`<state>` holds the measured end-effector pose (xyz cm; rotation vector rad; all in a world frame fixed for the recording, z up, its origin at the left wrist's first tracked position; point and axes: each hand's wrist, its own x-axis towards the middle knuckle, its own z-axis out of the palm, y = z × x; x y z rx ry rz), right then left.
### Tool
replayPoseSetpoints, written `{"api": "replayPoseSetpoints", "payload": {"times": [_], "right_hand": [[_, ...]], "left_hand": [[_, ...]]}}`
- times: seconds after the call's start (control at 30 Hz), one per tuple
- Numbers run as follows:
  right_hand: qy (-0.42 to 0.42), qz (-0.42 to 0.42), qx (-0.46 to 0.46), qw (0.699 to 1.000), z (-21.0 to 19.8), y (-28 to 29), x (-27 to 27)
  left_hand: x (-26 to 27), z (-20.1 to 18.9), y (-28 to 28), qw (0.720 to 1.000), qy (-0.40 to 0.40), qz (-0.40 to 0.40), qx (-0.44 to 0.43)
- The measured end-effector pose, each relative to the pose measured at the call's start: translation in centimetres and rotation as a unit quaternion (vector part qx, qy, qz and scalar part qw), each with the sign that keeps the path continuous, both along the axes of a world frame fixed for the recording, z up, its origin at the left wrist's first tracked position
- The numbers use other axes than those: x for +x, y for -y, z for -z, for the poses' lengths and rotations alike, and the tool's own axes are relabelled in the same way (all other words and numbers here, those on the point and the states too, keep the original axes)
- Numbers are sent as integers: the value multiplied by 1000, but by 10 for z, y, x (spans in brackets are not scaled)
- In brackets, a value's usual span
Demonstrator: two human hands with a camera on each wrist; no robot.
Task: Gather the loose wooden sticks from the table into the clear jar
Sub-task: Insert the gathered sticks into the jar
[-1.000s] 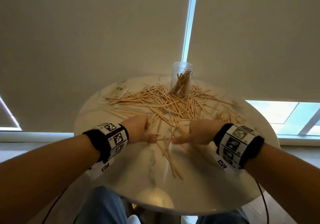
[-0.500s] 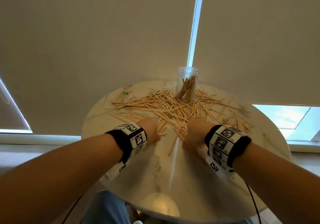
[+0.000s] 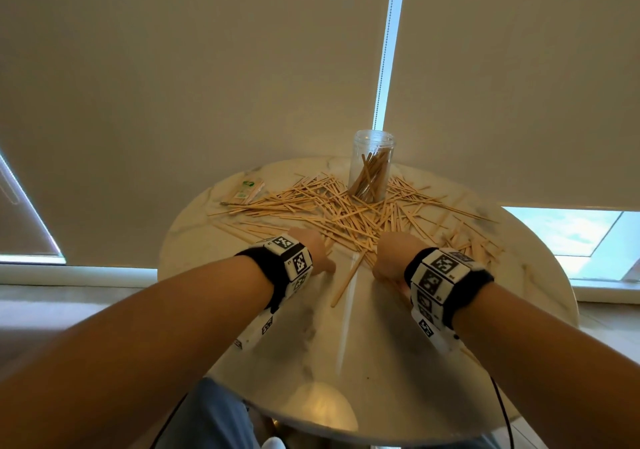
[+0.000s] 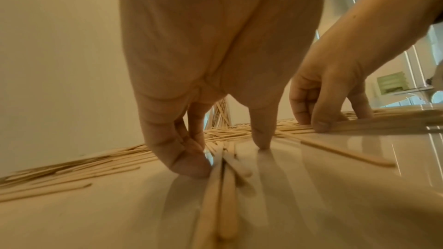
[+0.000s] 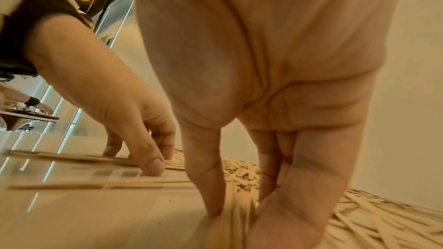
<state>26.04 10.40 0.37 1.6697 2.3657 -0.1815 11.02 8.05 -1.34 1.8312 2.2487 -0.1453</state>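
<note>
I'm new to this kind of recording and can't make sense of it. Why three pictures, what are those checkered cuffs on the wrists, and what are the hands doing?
No machine here: a person works with bare hands. The checkered wristbands carry small cameras. One picture comes from a camera on the head, looking down at a round marble table. The other two look along each hand from the wrist, so the palm fills them.

Wooden sticks lie scattered on the table around a clear jar that already holds some. A small packet lies at the far left.

The left hand has its fingertips down on a few sticks, drawing them together. The right hand has a bundle of sticks between its thumb and fingers; that picture is blurred, so how firm the grip is I cannot say.
</note>
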Motion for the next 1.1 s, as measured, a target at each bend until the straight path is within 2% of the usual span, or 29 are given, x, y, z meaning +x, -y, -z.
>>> {"api": "replayPoseSetpoints", "payload": {"times": [0.13,0.37,0.63,0.8,1.1], "right_hand": [[2,1,-13,1000,0,-4,1],[13,10,-25,1000,3,-14,1],[37,0,-3,999,11,-19,-6],[49,-5,-2,999,13,-21,-8],[-4,16,15,1000,16,-14,-4]], "left_hand": [[9,-6,-1,1000,-2,14,-1],[24,-11,4,996,-50,71,13],[20,-7,-2,995,-75,65,-9],[16,-4,-2,989,-116,72,-56],[18,-6,5,980,-163,105,-53]]}}
